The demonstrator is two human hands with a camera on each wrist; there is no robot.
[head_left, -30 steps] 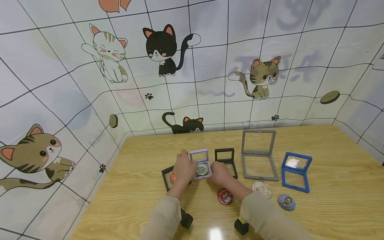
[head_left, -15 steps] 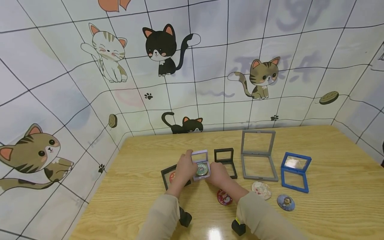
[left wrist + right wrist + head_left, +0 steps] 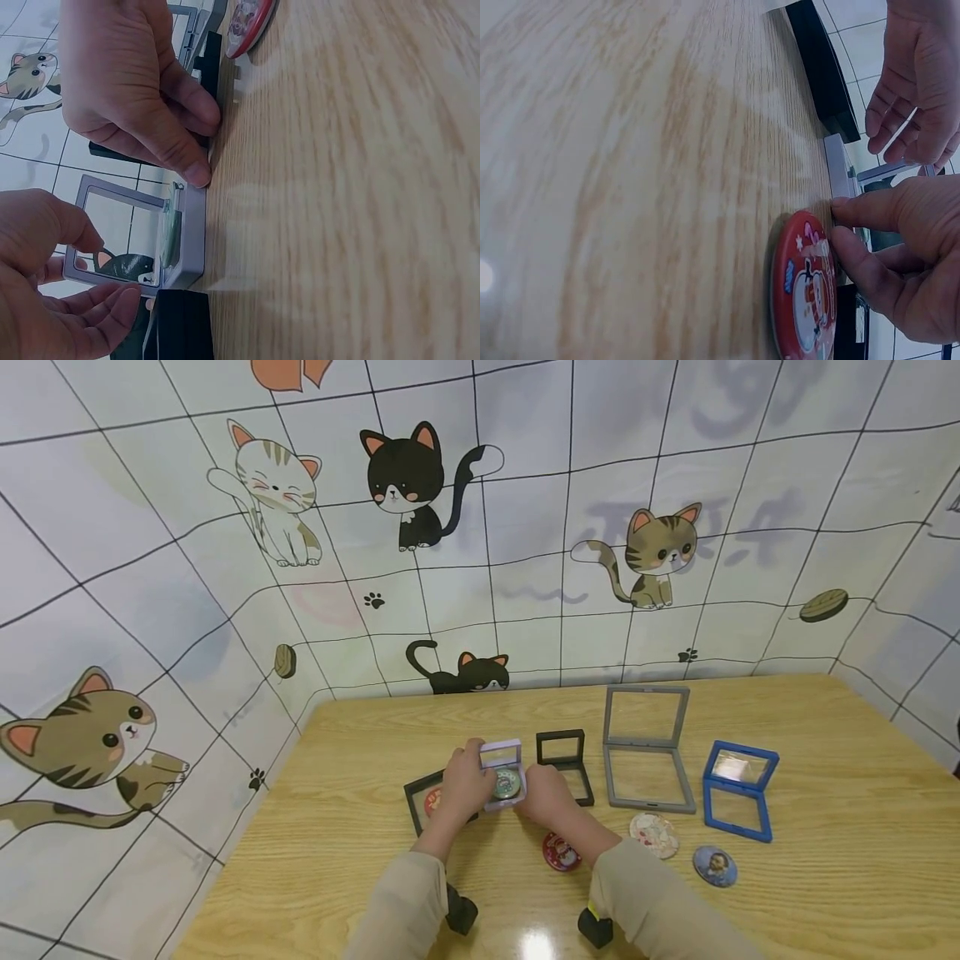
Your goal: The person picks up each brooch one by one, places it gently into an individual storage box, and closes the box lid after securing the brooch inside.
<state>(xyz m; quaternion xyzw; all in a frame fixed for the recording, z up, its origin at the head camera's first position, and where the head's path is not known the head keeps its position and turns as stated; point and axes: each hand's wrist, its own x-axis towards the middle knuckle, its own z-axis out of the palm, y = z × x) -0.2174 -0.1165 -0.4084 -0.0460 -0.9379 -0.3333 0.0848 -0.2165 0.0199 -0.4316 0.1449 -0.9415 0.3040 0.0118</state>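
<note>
At nine o'clock on the wooden table [image 3: 300, 877] — reckoned from the lilac frame [image 3: 193, 236], with the wall [image 3: 525, 610] at twelve — a dark frame [image 3: 420, 799] holding an orange-red badge [image 3: 432, 802] is lying partly behind the left hand [image 3: 465, 781]. That hand is pinching the lilac frame's raised lid [image 3: 124, 192] between thumb and fingers. Dead centre, a green badge [image 3: 507, 783] is resting in the base; the step in hand appears to be working the lid over it, and the next move would call for a steady base and an even swing. Alongside, the right hand [image 3: 546, 793] is pinching the base's near right corner. A red badge [image 3: 562, 852] at five o'clock and an open black frame [image 3: 560, 735] at three are crowding that side. Farther right, a grey frame [image 3: 643, 746] is standing open between two and three, a cream badge [image 3: 654, 835] and a blue badge [image 3: 716, 866] are lying near four, and a blue frame [image 3: 735, 785] is standing open at three.
</note>
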